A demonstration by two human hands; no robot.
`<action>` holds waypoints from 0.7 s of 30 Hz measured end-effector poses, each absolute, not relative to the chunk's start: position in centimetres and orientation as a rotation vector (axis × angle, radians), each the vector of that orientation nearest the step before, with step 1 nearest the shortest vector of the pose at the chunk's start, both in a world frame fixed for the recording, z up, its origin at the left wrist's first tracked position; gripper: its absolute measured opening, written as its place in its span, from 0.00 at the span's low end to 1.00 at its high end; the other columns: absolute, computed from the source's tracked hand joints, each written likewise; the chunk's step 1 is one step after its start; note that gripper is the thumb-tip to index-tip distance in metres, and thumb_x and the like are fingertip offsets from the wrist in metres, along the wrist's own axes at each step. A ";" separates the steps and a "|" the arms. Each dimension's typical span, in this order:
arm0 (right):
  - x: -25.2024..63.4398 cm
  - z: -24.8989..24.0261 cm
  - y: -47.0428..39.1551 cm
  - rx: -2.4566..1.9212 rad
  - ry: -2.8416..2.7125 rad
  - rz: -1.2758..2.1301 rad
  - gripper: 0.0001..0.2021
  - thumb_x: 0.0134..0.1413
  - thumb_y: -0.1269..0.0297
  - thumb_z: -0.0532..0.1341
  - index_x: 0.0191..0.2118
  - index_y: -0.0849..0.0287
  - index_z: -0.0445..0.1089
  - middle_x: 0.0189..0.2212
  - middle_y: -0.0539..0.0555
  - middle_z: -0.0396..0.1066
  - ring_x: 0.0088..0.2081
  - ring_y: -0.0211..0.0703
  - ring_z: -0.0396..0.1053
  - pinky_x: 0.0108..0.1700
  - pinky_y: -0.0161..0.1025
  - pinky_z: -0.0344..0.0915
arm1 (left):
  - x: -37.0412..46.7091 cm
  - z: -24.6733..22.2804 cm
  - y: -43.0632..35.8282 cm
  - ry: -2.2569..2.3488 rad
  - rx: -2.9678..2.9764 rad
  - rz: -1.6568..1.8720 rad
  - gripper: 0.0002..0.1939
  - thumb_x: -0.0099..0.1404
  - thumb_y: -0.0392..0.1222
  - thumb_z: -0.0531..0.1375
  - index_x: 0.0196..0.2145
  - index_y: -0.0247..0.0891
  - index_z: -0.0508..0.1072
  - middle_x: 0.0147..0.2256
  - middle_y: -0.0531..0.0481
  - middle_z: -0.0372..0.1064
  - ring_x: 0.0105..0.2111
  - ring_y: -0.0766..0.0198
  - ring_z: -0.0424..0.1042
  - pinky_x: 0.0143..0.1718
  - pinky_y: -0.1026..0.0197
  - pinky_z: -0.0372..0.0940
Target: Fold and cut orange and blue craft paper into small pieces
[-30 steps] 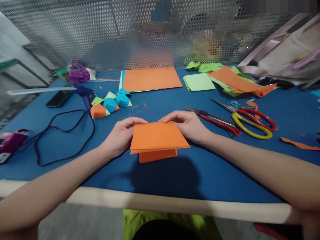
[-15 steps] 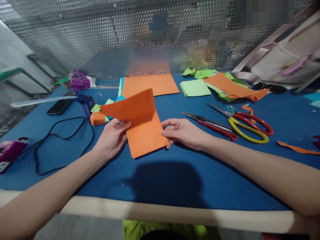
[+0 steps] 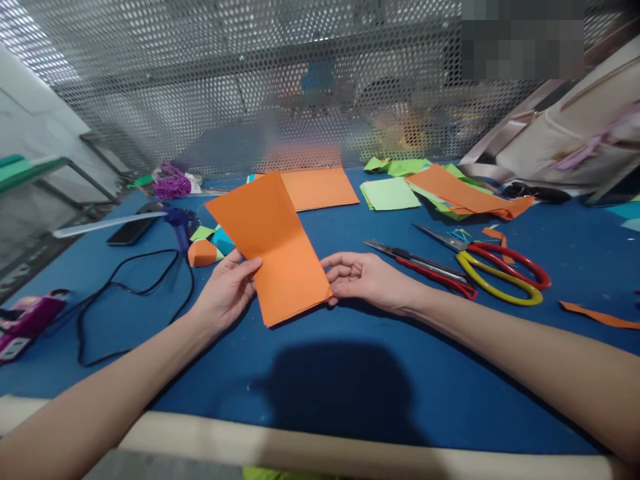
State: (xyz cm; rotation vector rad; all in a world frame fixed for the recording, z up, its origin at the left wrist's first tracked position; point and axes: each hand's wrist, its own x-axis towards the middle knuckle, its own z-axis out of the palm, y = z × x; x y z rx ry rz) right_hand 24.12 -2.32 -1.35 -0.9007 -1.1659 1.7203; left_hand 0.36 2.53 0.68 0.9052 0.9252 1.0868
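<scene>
Head view: our left hand (image 3: 227, 290) pinches the creased orange paper (image 3: 289, 272) at one edge, our right hand (image 3: 369, 281) its lower corner, over the worktop (image 3: 475, 407); a loosened pinch could skew its layers.

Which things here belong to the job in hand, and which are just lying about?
In the job: folded orange paper, with the left hand and right hand on it.
Apparently lying about: scissors, red-handled tool, blue glue gun, purple yarn, phone, pale green paper stack.
</scene>
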 end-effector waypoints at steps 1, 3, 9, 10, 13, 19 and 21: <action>24.1 -1.4 -2.3 -0.907 -1.165 1.707 0.19 0.41 0.72 0.70 0.43 0.63 0.70 0.27 0.49 0.77 0.27 0.36 0.75 0.34 0.37 0.72 | 0.4 0.7 2.5 0.922 0.911 1.081 0.17 0.56 0.29 0.65 0.44 0.38 0.76 0.45 0.46 0.79 0.42 0.59 0.79 0.41 0.61 0.77; 24.0 -1.4 -2.3 -0.915 -1.162 1.692 0.17 0.44 0.71 0.69 0.43 0.63 0.69 0.25 0.48 0.76 0.25 0.35 0.73 0.33 0.36 0.72 | 0.4 0.7 2.4 0.917 0.927 1.070 0.19 0.56 0.30 0.65 0.46 0.38 0.76 0.45 0.46 0.79 0.42 0.58 0.79 0.42 0.60 0.77; 23.9 -0.8 -2.9 -0.895 -1.287 1.517 0.19 0.43 0.71 0.69 0.41 0.57 0.64 0.31 0.46 0.72 0.26 0.34 0.72 0.31 0.36 0.71 | 0.4 0.7 2.5 0.903 0.919 1.079 0.20 0.57 0.29 0.64 0.47 0.38 0.75 0.46 0.46 0.78 0.42 0.59 0.80 0.43 0.60 0.77; 23.9 -0.7 -3.0 -0.882 -1.331 1.461 0.17 0.44 0.72 0.69 0.40 0.56 0.64 0.33 0.46 0.72 0.26 0.33 0.71 0.31 0.35 0.71 | 0.4 0.6 2.6 0.903 0.910 1.081 0.20 0.57 0.29 0.64 0.48 0.38 0.75 0.46 0.46 0.78 0.41 0.59 0.80 0.42 0.60 0.77; 23.9 -0.7 -3.3 -0.840 -1.485 1.245 0.10 0.49 0.69 0.67 0.38 0.56 0.69 0.40 0.52 0.70 0.29 0.33 0.71 0.32 0.36 0.70 | 0.3 0.6 2.7 0.917 0.886 1.078 0.22 0.57 0.27 0.63 0.50 0.39 0.74 0.47 0.46 0.78 0.42 0.59 0.80 0.43 0.59 0.77; 24.4 -0.9 -3.4 -0.873 -1.767 0.838 0.03 0.54 0.68 0.65 0.34 0.55 0.78 0.50 0.60 0.71 0.50 0.48 0.71 0.47 0.45 0.70 | 0.4 0.5 2.8 0.930 0.882 1.064 0.25 0.57 0.27 0.62 0.53 0.40 0.72 0.47 0.46 0.78 0.41 0.59 0.80 0.42 0.61 0.77; 24.4 -1.0 -3.4 -0.848 -1.782 0.807 0.04 0.55 0.69 0.65 0.34 0.55 0.78 0.50 0.60 0.71 0.51 0.48 0.72 0.49 0.47 0.70 | 0.4 0.6 2.8 0.926 0.880 1.061 0.25 0.57 0.27 0.62 0.53 0.39 0.72 0.47 0.46 0.78 0.41 0.60 0.80 0.41 0.62 0.77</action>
